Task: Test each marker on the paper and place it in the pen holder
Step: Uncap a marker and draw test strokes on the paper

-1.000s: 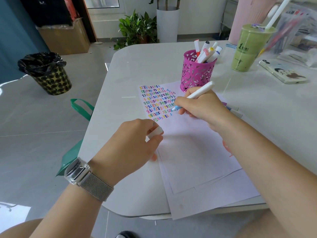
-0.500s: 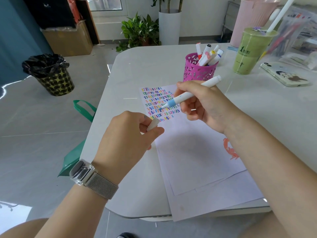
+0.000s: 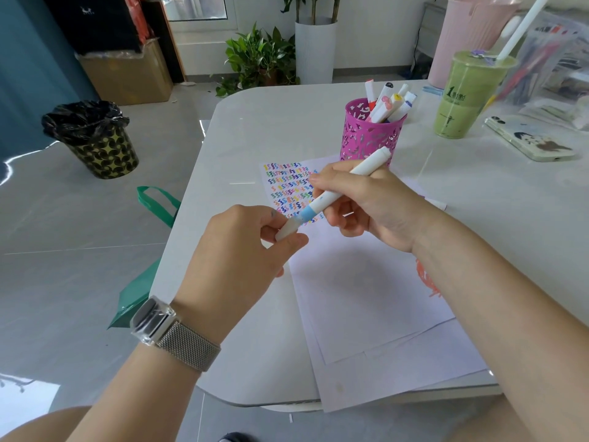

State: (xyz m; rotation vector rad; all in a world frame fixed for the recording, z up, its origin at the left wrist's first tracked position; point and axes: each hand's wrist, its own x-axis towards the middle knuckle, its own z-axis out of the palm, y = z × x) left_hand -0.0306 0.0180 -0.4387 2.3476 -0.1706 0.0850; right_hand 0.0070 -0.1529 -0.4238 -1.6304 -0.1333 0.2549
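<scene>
I see the white sheets of paper (image 3: 376, 301) on the pale round-cornered table (image 3: 255, 135), magenta perforated pen holder (image 3: 371, 135) behind them with white markers (image 3: 387, 105) inside. Green lidded drink cup (image 3: 465, 100) right of holder, phone in illustrated case (image 3: 530, 141) further right. Black-bagged patterned bin (image 3: 92, 138) on floor, left.

Both hands raised above the paper (image 3: 376, 301), meeting over its scribbled upper corner. Left hand (image 3: 242, 260): back toward camera, thumb and forefinger pinching the white cap (image 3: 287, 229); watch on the wrist. Right hand (image 3: 366, 202): to the right of the left, fingers curled round the marker (image 3: 347, 183), blue end angled down-left into the cap. Right forearm crosses the paper's right edge.
</scene>
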